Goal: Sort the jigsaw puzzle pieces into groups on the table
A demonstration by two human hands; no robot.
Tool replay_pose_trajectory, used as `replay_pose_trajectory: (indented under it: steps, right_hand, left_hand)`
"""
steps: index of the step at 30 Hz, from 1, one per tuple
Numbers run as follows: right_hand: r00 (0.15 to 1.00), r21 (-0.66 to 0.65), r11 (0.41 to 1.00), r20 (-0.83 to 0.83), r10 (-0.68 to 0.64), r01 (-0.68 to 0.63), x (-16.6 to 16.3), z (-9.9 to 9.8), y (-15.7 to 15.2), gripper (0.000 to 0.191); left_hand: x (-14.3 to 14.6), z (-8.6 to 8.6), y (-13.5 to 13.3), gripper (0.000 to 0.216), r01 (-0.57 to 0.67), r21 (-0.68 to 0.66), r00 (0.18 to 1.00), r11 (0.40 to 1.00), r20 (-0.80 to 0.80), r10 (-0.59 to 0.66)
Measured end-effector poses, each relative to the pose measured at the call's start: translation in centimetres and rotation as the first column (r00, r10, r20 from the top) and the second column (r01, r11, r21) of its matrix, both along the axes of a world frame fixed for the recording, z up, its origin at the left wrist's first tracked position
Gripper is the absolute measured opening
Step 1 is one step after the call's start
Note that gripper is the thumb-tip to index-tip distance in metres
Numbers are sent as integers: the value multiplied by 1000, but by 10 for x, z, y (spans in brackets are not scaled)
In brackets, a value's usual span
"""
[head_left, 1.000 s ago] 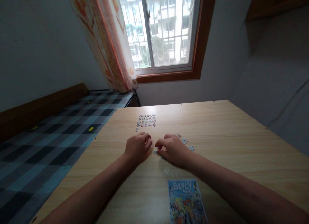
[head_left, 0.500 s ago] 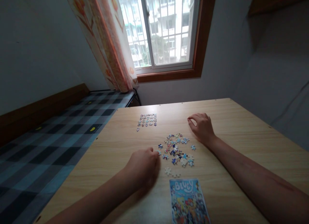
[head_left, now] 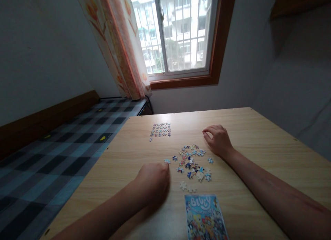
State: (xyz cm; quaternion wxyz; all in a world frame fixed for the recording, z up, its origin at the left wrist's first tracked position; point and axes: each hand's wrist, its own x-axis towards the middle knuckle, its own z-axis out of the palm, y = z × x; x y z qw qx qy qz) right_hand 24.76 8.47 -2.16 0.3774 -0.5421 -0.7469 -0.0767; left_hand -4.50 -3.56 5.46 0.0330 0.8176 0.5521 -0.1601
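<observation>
My left hand [head_left: 155,181] is closed, its fingers curled down at the table. Its fingertips meet a light blue puzzle piece [head_left: 167,161], left of the loose pile. My right hand [head_left: 218,139] rests on the table beyond the pile's right side. Its thumb and forefinger curl together into a loop, and I see nothing held there. Between the hands lies a scattered pile of puzzle pieces [head_left: 190,162]. Farther back on the left, several pieces stand in neat rows [head_left: 160,130], with one piece [head_left: 150,139] just in front of them.
A picture sheet marked "Bluey" [head_left: 205,216] lies at the near side of the wooden table [head_left: 124,147]. Pale pieces [head_left: 183,186] sit just above it. A bed with checked cloth [head_left: 77,143] is at the left, and a window [head_left: 186,33] with a curtain [head_left: 124,43] is ahead.
The light blue piece has slid slightly left and away from the pile with my left fingertips. My right hand stays put; the whole view has shifted a little.
</observation>
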Motion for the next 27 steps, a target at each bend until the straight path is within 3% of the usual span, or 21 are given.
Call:
replay_pose_trajectory:
  steps: [5,15,27]
  right_hand:
    - [1000,-6,1000,0,20,-20,0,-1,0,18]
    - [999,-11,998,-5,54,-54,-1,-5,2,18]
    - [997,4,997,-9,73,-73,0,-7,6,17]
  left_hand:
    - [-8,-2,23,40,-104,100,994,989,54,99]
    - [-29,-25,71,44,-274,223,959,935,139,248]
    - [-31,-29,77,47,-309,243,949,919,139,283]
